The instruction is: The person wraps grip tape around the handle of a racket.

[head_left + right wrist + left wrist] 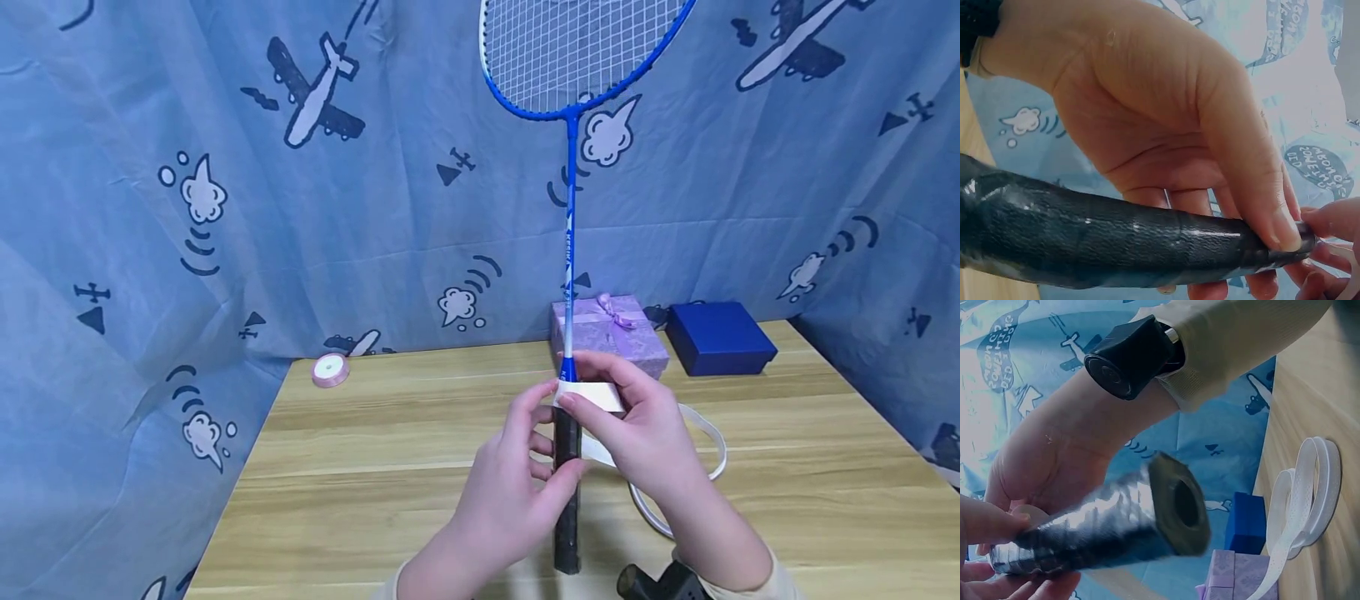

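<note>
A blue badminton racket (571,183) stands upright, its strung head cut off by the top of the head view. My left hand (510,492) grips its black handle (567,517), thumb on one side and fingers behind. At the top of the handle, my right hand (652,433) pinches a white strip of tape (600,396) that wraps the grip's upper end. The strip's long tail (1300,500) trails in loops to the table. In the right wrist view the wrapped black handle (1116,231) lies across the left hand's fingers.
Behind the hands stand a purple gift box (630,333) with a bow and a dark blue box (720,337). A small pink ribbon roll (330,370) sits at the back left of the wooden table (375,500). A patterned blue curtain (405,208) hangs behind.
</note>
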`<state>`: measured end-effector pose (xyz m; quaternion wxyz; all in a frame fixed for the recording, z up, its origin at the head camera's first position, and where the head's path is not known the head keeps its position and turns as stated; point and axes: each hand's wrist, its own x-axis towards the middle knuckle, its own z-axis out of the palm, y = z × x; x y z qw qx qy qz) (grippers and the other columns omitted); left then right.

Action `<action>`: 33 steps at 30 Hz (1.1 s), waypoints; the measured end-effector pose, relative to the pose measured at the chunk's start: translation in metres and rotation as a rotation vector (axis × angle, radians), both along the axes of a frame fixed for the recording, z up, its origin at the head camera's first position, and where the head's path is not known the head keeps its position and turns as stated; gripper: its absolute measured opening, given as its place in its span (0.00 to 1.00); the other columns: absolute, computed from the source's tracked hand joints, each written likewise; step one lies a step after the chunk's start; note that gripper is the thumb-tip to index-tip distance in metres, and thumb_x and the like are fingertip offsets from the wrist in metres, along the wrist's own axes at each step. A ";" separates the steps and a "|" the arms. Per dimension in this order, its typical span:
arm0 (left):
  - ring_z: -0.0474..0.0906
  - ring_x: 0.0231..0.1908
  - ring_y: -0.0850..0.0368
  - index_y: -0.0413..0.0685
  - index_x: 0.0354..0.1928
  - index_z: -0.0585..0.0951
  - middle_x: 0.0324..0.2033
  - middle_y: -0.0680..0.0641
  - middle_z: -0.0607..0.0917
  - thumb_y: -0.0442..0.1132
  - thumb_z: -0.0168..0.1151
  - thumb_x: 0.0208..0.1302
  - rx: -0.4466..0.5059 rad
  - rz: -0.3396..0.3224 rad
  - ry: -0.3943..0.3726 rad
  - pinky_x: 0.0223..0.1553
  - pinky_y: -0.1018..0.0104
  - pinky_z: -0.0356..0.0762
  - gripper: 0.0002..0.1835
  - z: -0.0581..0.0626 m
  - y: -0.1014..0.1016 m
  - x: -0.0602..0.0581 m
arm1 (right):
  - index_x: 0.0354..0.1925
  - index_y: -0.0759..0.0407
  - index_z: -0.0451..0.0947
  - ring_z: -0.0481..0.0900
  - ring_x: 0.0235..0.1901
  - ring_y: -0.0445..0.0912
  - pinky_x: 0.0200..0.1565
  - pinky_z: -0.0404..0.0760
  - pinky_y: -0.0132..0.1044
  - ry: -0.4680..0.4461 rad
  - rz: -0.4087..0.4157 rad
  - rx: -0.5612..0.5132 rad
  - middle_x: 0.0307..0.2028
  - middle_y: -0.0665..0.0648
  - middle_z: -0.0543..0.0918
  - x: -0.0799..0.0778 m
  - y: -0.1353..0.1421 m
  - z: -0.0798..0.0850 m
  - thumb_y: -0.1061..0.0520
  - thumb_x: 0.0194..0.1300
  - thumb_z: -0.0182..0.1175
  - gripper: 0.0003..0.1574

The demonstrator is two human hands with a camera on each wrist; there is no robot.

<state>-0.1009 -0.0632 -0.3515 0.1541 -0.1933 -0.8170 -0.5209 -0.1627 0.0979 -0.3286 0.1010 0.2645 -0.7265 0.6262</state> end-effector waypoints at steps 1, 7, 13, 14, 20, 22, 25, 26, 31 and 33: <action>0.85 0.38 0.65 0.55 0.74 0.60 0.54 0.45 0.84 0.32 0.72 0.64 0.002 -0.003 -0.001 0.38 0.80 0.85 0.42 0.000 0.000 0.000 | 0.57 0.64 0.81 0.84 0.37 0.40 0.36 0.88 0.30 0.009 -0.001 0.009 0.42 0.49 0.84 0.000 0.000 0.000 0.70 0.65 0.68 0.22; 0.85 0.42 0.62 0.55 0.75 0.59 0.57 0.43 0.84 0.27 0.66 0.66 0.154 -0.137 -0.151 0.40 0.71 0.88 0.41 0.003 -0.005 -0.001 | 0.56 0.61 0.83 0.82 0.38 0.39 0.35 0.85 0.26 0.102 -0.017 0.078 0.40 0.49 0.84 -0.003 0.007 0.001 0.72 0.59 0.72 0.26; 0.89 0.44 0.56 0.53 0.76 0.58 0.59 0.38 0.80 0.22 0.58 0.67 0.315 -0.253 -0.275 0.43 0.64 0.90 0.40 0.003 -0.008 -0.005 | 0.58 0.61 0.81 0.82 0.35 0.38 0.34 0.83 0.25 0.115 0.010 0.140 0.38 0.52 0.83 -0.006 0.013 0.003 0.71 0.59 0.72 0.28; 0.89 0.43 0.57 0.53 0.76 0.58 0.59 0.38 0.80 0.21 0.58 0.67 0.322 -0.260 -0.278 0.42 0.62 0.90 0.40 0.003 -0.008 -0.006 | 0.58 0.61 0.80 0.83 0.34 0.39 0.34 0.83 0.26 0.115 0.025 0.138 0.38 0.53 0.83 -0.006 0.013 0.003 0.72 0.60 0.71 0.28; 0.88 0.42 0.55 0.56 0.75 0.58 0.57 0.37 0.80 0.20 0.55 0.67 0.334 -0.281 -0.282 0.42 0.62 0.91 0.40 0.001 -0.008 -0.008 | 0.59 0.65 0.78 0.80 0.29 0.40 0.26 0.77 0.29 0.171 0.073 0.036 0.34 0.54 0.82 -0.003 0.014 0.004 0.77 0.62 0.66 0.28; 0.88 0.42 0.54 0.56 0.75 0.58 0.57 0.38 0.80 0.20 0.55 0.67 0.333 -0.290 -0.289 0.42 0.63 0.91 0.39 0.000 -0.008 -0.009 | 0.57 0.68 0.78 0.80 0.30 0.40 0.26 0.76 0.28 0.205 0.083 -0.018 0.35 0.53 0.83 -0.001 0.015 0.005 0.78 0.61 0.65 0.26; 0.89 0.41 0.53 0.55 0.75 0.59 0.56 0.38 0.80 0.20 0.56 0.67 0.344 -0.291 -0.295 0.41 0.61 0.91 0.39 0.000 -0.008 -0.009 | 0.51 0.74 0.78 0.81 0.33 0.40 0.30 0.80 0.24 0.230 0.090 -0.123 0.38 0.52 0.84 0.001 0.018 0.009 0.82 0.60 0.62 0.21; 0.89 0.41 0.52 0.56 0.75 0.59 0.56 0.38 0.80 0.20 0.56 0.67 0.360 -0.292 -0.303 0.41 0.60 0.91 0.39 0.001 -0.008 -0.009 | 0.50 0.76 0.78 0.81 0.33 0.40 0.31 0.80 0.24 0.223 0.093 -0.151 0.38 0.52 0.85 0.002 0.020 0.010 0.83 0.60 0.61 0.19; 0.89 0.40 0.50 0.59 0.75 0.59 0.59 0.36 0.79 0.20 0.56 0.67 0.454 -0.300 -0.324 0.43 0.54 0.91 0.40 0.007 -0.008 -0.009 | 0.48 0.78 0.76 0.81 0.37 0.40 0.36 0.82 0.24 0.164 0.165 -0.200 0.41 0.52 0.85 0.001 0.028 0.011 0.82 0.62 0.59 0.15; 0.89 0.40 0.52 0.61 0.75 0.59 0.59 0.36 0.79 0.19 0.55 0.67 0.450 -0.302 -0.316 0.43 0.53 0.91 0.41 0.009 -0.007 -0.008 | 0.49 0.79 0.76 0.81 0.39 0.43 0.38 0.82 0.25 0.174 0.229 -0.229 0.43 0.55 0.85 -0.001 0.029 0.009 0.81 0.64 0.59 0.15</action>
